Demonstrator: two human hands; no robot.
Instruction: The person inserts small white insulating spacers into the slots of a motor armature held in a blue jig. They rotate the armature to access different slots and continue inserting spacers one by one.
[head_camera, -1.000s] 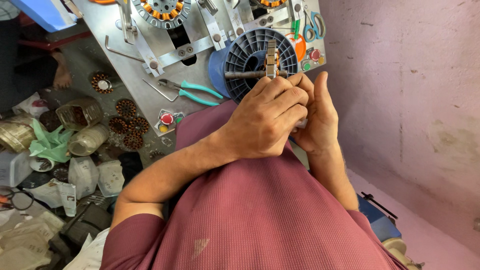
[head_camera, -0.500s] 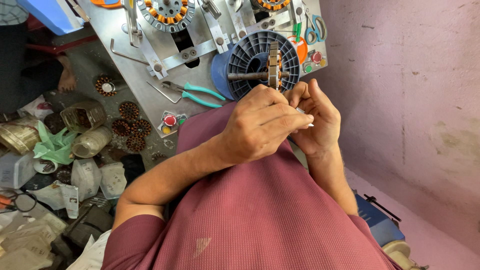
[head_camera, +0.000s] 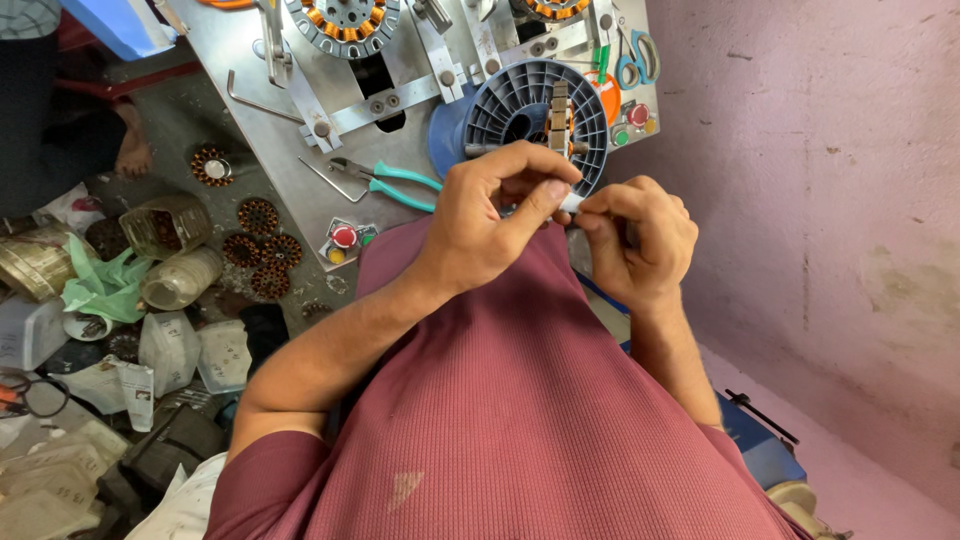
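My left hand (head_camera: 495, 215) and my right hand (head_camera: 640, 240) meet in front of my chest, just below a blue-grey ribbed spool (head_camera: 520, 105) mounted on the metal work plate (head_camera: 280, 150). Between the fingertips of both hands sits a small white piece (head_camera: 568, 203); the left thumb and forefinger pinch one end, the right fingers close on the other. What the piece is cannot be made out. A metal shaft with a stacked block (head_camera: 558, 105) crosses the spool's face right above my fingers.
Teal-handled pliers (head_camera: 395, 185) lie on the plate beside red and yellow buttons (head_camera: 340, 240). Copper-wound stators (head_camera: 345, 20) are clamped at the top. Small wound rotors (head_camera: 262, 245), jars, plastic bags and a green bag (head_camera: 105, 280) crowd the floor at left. A pink wall is at right.
Both hands have drawn down and away from the spool toward my chest; the white piece now shows between the fingertips.
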